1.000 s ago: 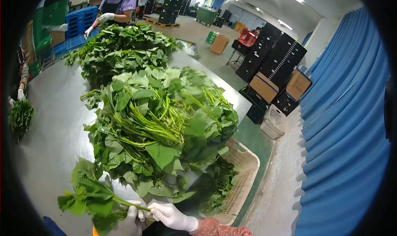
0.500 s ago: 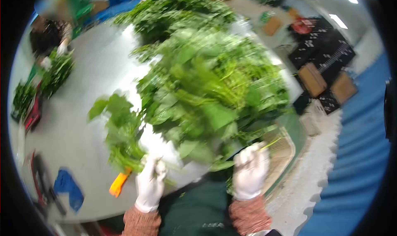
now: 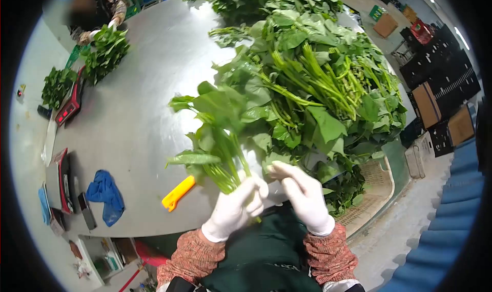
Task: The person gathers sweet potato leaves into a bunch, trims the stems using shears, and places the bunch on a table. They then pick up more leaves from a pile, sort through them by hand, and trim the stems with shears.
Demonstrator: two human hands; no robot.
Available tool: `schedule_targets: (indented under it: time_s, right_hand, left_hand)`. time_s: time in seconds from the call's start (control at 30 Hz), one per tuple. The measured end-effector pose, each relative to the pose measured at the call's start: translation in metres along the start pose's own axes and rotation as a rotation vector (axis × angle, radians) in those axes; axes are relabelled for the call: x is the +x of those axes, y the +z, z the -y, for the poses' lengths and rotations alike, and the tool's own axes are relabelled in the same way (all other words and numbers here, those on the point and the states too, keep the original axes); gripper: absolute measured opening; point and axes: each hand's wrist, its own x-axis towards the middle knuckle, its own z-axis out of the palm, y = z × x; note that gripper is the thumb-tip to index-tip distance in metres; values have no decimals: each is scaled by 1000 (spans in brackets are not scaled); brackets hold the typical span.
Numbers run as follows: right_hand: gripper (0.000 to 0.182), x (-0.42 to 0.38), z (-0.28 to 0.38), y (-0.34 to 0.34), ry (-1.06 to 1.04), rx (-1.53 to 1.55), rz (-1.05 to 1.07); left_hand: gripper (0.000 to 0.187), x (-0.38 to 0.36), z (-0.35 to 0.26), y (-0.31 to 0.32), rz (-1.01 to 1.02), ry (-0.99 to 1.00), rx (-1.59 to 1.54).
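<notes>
My left hand (image 3: 237, 204), in a white glove, is closed around the stems of a small bunch of leafy greens (image 3: 218, 123), whose leaves point up and away from me. Just right of it, my right hand (image 3: 306, 199), also gloved, has its fingers apart and holds nothing. A large heap of greens (image 3: 328, 82) lies beyond both hands, with thick cut stems on top. On the metal table (image 3: 148, 112), left of the held bunch, lies an orange-yellow tool (image 3: 178, 193).
A blue cloth (image 3: 105, 195) and red scales (image 3: 70, 105) are on the left. A co-worker (image 3: 95, 10) handles greens at the far left. A cream basket (image 3: 376, 202) with leaves stands below the table's right edge. Cartons (image 3: 426, 105) and black crates are beyond.
The view has shifted. My left hand still holds its bunch, now nearer my right hand. My right hand has opened and no longer has a thin stem in it.
</notes>
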Motion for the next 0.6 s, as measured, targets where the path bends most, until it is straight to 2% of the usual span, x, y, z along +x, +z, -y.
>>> schedule_targets:
  time_s: [0.07,0.1,0.13,0.17,0.2,0.27,0.33,0.37,0.4,0.47,0.5,0.53,0.6]
  right_hand:
    - [23,7,17,3,88,90,163]
    - [12,14,37,0,212,-98,323]
    - [10,13,18,2,-170,-271,369]
    - [11,11,0,4,-558,-443,320]
    - [13,17,11,6,-563,-443,365]
    - [20,26,21,12,-501,-445,451]
    - [22,32,19,10,-499,-389,328]
    - [23,37,24,2,-494,-468,245]
    - [25,43,29,-6,-485,-544,161]
    - [19,53,41,-22,-572,-633,-95]
    - [18,56,45,-33,-549,-650,-146]
    - [18,59,49,-42,-526,-663,-191]
    - [16,72,56,-49,-630,-816,-338]
  left_hand:
    - [15,0,23,-25,106,-177,6]
    - [16,0,20,-3,-62,-179,85]
    - [17,-6,13,36,-233,-176,166]
    - [17,-7,12,43,-299,-159,204]
    - [18,-8,11,50,-366,-143,241]
    - [18,-13,27,11,-272,-86,233]
    - [18,-9,28,-19,-163,-32,225]
    - [28,1,10,-14,-26,-20,-59]
    - [36,3,2,-15,-66,55,10]
    - [38,4,-12,-9,-88,124,-113]
    - [33,4,-13,-13,-28,149,-162]
    - [34,7,-11,-11,-62,138,-129]
    - [36,6,-8,-8,-154,126,-58]
